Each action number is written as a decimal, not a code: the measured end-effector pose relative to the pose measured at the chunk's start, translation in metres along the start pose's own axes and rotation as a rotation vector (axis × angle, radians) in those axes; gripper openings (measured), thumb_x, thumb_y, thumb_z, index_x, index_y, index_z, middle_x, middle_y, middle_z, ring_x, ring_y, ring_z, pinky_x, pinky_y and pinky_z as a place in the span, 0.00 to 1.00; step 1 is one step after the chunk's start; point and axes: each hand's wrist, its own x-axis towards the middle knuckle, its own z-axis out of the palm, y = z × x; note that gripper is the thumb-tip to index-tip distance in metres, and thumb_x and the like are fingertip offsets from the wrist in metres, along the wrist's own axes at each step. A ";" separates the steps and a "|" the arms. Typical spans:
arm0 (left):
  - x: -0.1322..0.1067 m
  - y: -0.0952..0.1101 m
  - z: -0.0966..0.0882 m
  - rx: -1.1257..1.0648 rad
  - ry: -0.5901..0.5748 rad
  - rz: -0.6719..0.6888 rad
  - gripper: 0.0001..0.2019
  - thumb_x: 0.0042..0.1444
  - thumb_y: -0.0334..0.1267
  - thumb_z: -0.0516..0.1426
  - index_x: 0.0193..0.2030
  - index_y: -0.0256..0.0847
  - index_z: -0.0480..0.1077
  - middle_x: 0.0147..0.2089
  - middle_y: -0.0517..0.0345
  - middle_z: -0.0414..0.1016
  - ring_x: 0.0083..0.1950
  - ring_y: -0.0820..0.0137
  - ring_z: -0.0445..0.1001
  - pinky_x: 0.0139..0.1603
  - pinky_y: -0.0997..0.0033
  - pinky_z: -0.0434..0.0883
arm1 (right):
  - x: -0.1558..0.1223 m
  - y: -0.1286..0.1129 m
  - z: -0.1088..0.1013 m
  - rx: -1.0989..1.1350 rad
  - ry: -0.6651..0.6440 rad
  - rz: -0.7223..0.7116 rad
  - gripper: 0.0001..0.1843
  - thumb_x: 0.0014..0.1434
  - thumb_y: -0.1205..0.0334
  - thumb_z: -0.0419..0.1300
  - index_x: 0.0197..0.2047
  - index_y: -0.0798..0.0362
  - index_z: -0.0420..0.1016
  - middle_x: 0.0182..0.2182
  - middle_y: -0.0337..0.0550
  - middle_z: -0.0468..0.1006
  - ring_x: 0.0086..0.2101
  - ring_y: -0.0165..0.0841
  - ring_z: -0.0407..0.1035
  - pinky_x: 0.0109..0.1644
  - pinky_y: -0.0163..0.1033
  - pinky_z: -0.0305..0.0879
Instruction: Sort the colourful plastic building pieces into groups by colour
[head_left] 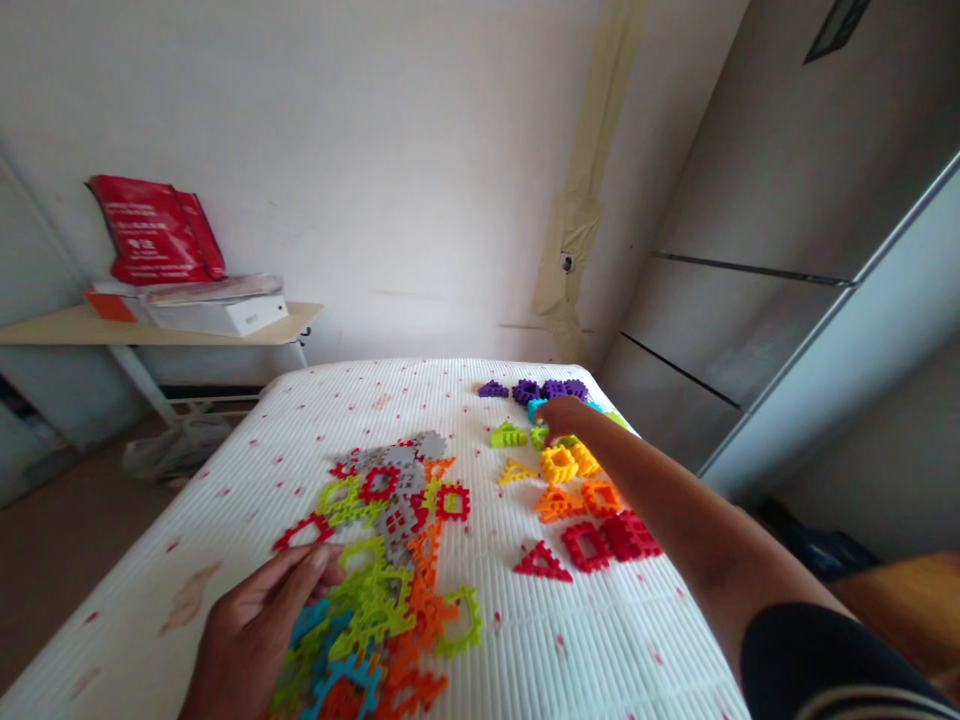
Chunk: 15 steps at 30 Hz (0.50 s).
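Note:
A mixed heap of plastic interlocking pieces (pixel 390 560) in grey, red, lime, orange and blue lies on a white bedspread (pixel 225 480). My left hand (pixel 251 625) rests at the heap's near left edge, fingers curled over lime and blue pieces. My right hand (pixel 561 418) reaches far across to the sorted rows at the right, fingers closed around a blue piece (pixel 535 408) beside green pieces (pixel 510 436). Sorted groups run toward me: purple (pixel 540 390), yellow (pixel 566 463), orange (pixel 577 500), red (pixel 607 542).
A low wooden shelf (pixel 150 330) at back left carries a white box (pixel 225 315) and a red bag (pixel 154 232). A grey wardrobe (pixel 787 250) stands right of the bed. The floor (pixel 67 540) lies to the left.

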 end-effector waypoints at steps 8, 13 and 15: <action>0.002 -0.009 -0.001 -0.026 -0.011 0.089 0.20 0.41 0.54 0.60 0.31 0.38 0.75 0.26 0.58 0.76 0.29 0.68 0.72 0.32 0.75 0.71 | -0.003 -0.001 -0.001 0.007 0.025 0.006 0.29 0.43 0.56 0.68 0.50 0.46 0.72 0.47 0.47 0.75 0.45 0.45 0.69 0.40 0.40 0.64; 0.000 -0.007 0.000 0.049 -0.016 0.194 0.17 0.47 0.51 0.57 0.33 0.37 0.75 0.27 0.56 0.76 0.32 0.67 0.73 0.35 0.71 0.70 | -0.011 -0.006 -0.023 0.006 0.120 -0.019 0.25 0.47 0.55 0.65 0.49 0.51 0.73 0.44 0.50 0.76 0.45 0.47 0.70 0.40 0.42 0.64; 0.001 -0.008 0.001 0.153 -0.001 0.274 0.14 0.49 0.47 0.56 0.33 0.38 0.75 0.30 0.56 0.76 0.34 0.66 0.73 0.37 0.69 0.70 | -0.017 -0.015 -0.034 0.014 0.199 -0.009 0.22 0.50 0.56 0.63 0.49 0.52 0.73 0.43 0.51 0.76 0.43 0.46 0.70 0.40 0.42 0.64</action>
